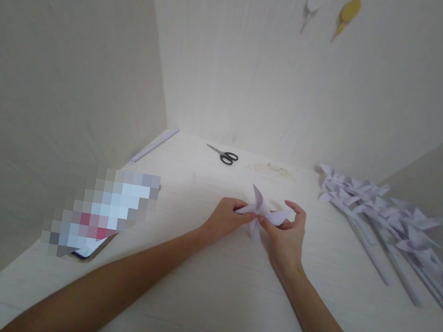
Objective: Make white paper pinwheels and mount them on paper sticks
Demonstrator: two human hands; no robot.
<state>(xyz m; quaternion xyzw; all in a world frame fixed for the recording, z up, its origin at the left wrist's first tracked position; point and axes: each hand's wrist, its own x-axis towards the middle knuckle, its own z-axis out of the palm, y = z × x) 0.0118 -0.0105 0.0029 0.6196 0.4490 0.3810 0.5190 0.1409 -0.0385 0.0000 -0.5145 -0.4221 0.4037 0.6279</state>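
Observation:
A white paper pinwheel [258, 201] is between my two hands, a little above the middle of the table. My left hand [227, 217] pinches it from the left, thumb laid near its centre. From the other side my right hand [288, 235] grips it, with the thumb close to the centre and the index finger raised and curved. One pointed blade stands up and others fold out to the sides. Whether a stick is fixed to this pinwheel cannot be seen.
Several finished-looking paper pinwheels on sticks [386, 214] lie heaped at the right. Black-handled scissors [225, 155] rest near the back wall. At the left are a rolled paper stick [155, 145] and a phone [93, 246], mostly blurred out. Two hooks [349, 11] hang on the wall.

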